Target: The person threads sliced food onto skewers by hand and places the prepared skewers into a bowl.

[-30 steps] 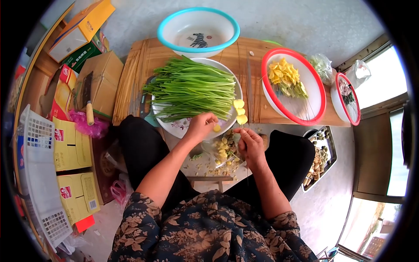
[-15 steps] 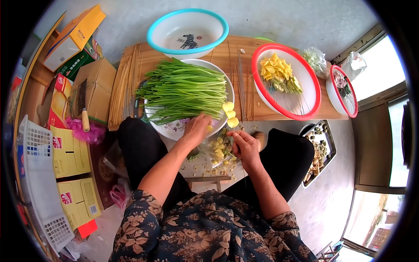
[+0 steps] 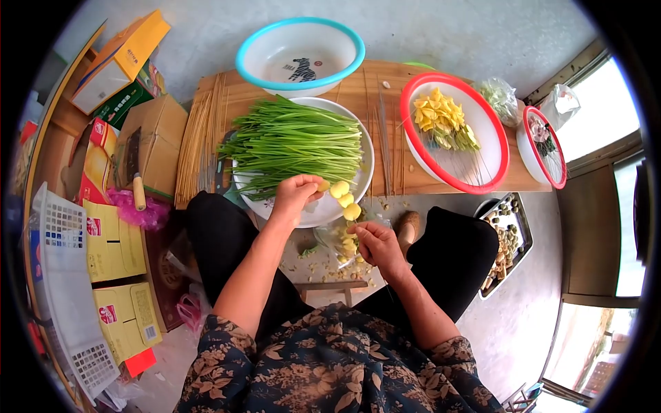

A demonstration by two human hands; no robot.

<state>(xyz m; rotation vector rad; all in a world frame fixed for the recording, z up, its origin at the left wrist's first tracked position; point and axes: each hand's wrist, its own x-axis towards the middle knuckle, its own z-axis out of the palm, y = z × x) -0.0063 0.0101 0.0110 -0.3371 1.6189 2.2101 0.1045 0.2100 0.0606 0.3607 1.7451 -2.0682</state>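
My right hand [image 3: 380, 249] pinches a thin skewer, closed around it below several yellow slices [image 3: 345, 200] that look like potato, threaded one above another. In my left hand [image 3: 295, 198], thumb and fingertips hold a single round yellow slice [image 3: 323, 186], just left of the threaded ones. Long green garlic chives [image 3: 299, 144] lie heaped in a white basin [image 3: 318, 219] behind my left hand. Beneath the hands, a clear plastic bag [image 3: 337, 241] holds more yellow slices, partly hidden by my right hand.
Bare skewers [image 3: 200, 141] lie at the left of the wooden table [image 3: 389, 69]. A red-rimmed basin [image 3: 490, 127] holds filled skewers; a blue-rimmed basin [image 3: 258, 58] stands behind. A knife [image 3: 138, 193] rests by boxes at left. On the floor at right sits a metal tray [image 3: 527, 230].
My left hand has come up and left from low at the basin's front edge, now showing a slice in its fingertips. The skewer and my right hand have shifted slightly left and down.
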